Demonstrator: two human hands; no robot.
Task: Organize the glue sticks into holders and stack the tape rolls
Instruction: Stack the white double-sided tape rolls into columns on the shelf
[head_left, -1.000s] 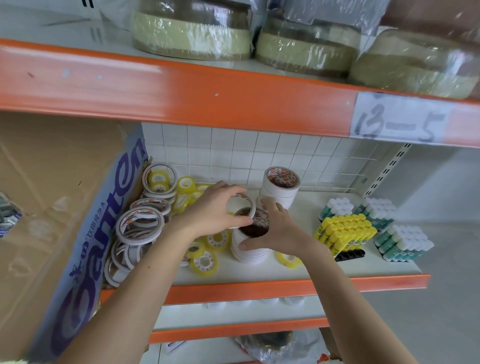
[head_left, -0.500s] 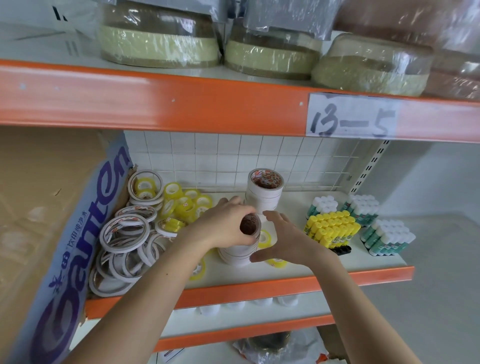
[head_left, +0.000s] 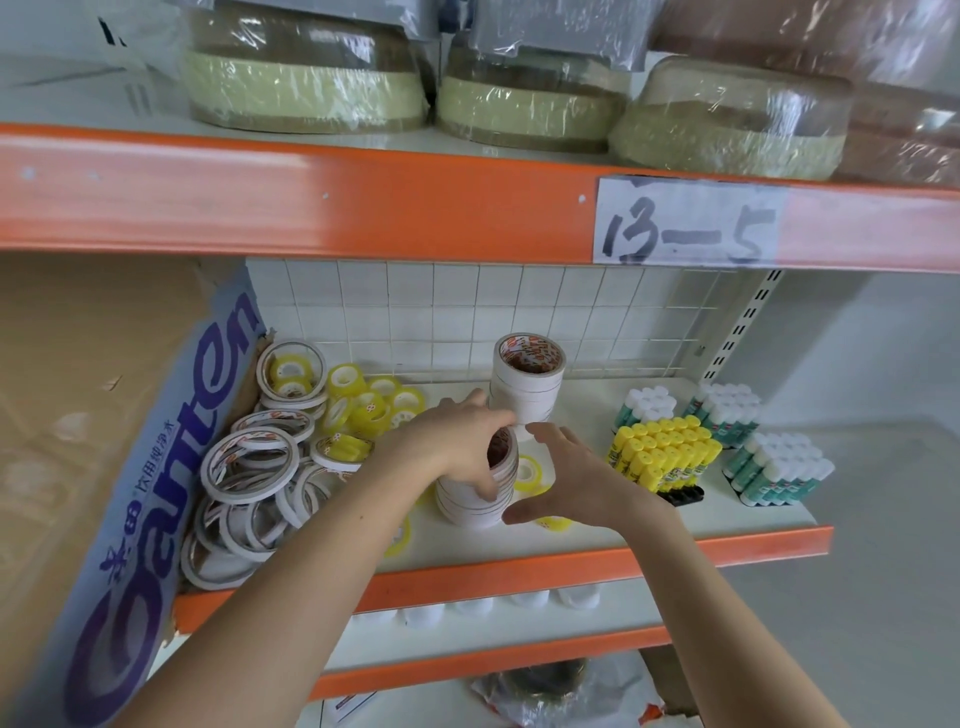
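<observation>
Far left of the frame, a cardboard box (head_left: 104, 441) with purple lettering leans against the shelf (head_left: 675, 545). Just right of it, a loose heap of thin white rolls (head_left: 249, 467) sprawls over the shelf's left end, some flat, some propped on edge. Behind them, a cluster of small yellow rolls (head_left: 363, 405) sits near the tiled back wall (head_left: 467, 312).

Centre frame now: the left hand (head_left: 457, 447) is draped over the front stack (head_left: 478, 493) of white tape rolls, fingers curled over its top rim and thumb down its side, gripping it. The stack stands upright near the shelf's front edge. The right hand (head_left: 566, 478) hovers just beside that stack on its right, fingers spread and relaxed, holding nothing; whether the thumb touches the stack's base, I cannot tell. A yellow roll (head_left: 527, 470) lies flat between the two hands.

Behind, upper centre, a taller stack (head_left: 527, 384) stands upright, its red-printed core showing on top.

Moving right: yellow glue sticks (head_left: 665, 452) packed upright in a black holder (head_left: 685, 493), with white-capped green sticks (head_left: 779, 467) grouped behind and to the right.

Upper right, a label (head_left: 685, 223) reads 13-5 on the orange beam (head_left: 311, 197).
</observation>
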